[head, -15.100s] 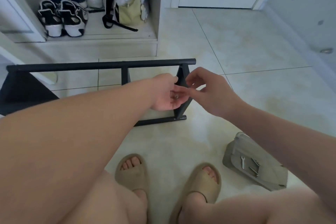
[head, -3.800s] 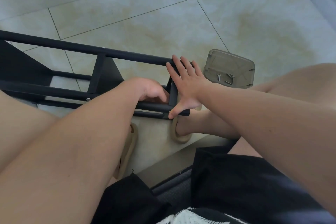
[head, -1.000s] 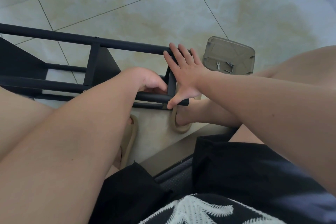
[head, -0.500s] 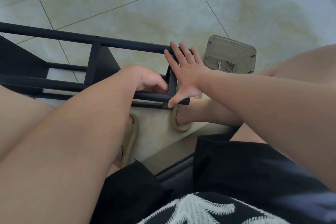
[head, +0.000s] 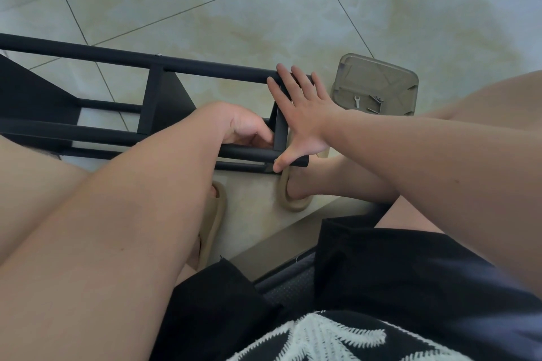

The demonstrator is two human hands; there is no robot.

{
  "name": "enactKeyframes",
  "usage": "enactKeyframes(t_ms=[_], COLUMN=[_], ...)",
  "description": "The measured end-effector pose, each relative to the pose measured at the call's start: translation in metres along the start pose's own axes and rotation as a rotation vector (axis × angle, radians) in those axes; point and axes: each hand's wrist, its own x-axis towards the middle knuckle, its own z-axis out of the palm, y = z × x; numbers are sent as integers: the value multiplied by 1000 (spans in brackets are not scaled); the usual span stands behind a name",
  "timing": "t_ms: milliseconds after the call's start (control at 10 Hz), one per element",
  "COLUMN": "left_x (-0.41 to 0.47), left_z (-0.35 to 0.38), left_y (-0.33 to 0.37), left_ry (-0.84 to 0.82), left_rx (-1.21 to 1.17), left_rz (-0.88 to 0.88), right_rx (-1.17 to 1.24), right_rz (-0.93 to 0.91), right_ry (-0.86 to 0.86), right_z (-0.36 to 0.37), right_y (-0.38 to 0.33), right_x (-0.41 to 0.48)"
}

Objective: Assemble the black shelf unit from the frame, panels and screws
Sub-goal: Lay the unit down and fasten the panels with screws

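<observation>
Right hand (head: 305, 120): fingers straight and fanned, palm flat against the outer face of the end upright (head: 280, 135) of the black shelf frame (head: 205, 67). Its thumb tip is down on the right end of the near rail.
Left hand (head: 246, 129): fingers curled in, tucked inside the same corner, just left of the upright. Fingertips are hidden, so I cannot tell whether it pinches a screw.

Frame lies on the tile floor (head: 293, 9), long axis left to right, with a black panel (head: 26, 91) toward its left end. The corner joint sits between the two hands. The left hand is nearer its inner side and the right braces from outside. Likely a screw being started by hand.

Grey plastic tray (head: 378, 73), just right of the right hand, holds a small wrench (head: 357, 101) and loose fittings. No brand, label or writing is legible.
</observation>
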Motion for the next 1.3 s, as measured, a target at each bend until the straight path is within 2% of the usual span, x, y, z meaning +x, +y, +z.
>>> enactKeyframes(t_ms=[400, 700, 1300], left_x=[1, -5, -3], left_z=[4, 5, 9], left_y=[2, 2, -1], left_ry=[136, 46, 50], left_rx=[60, 9, -65], left_rz=[4, 17, 73], right_rx=[7, 4, 5], right_rz=[7, 4, 6], right_ry=[1, 0, -1], right_z=[0, 0, -3], right_y=[0, -2, -6], right_x=[1, -1, -7])
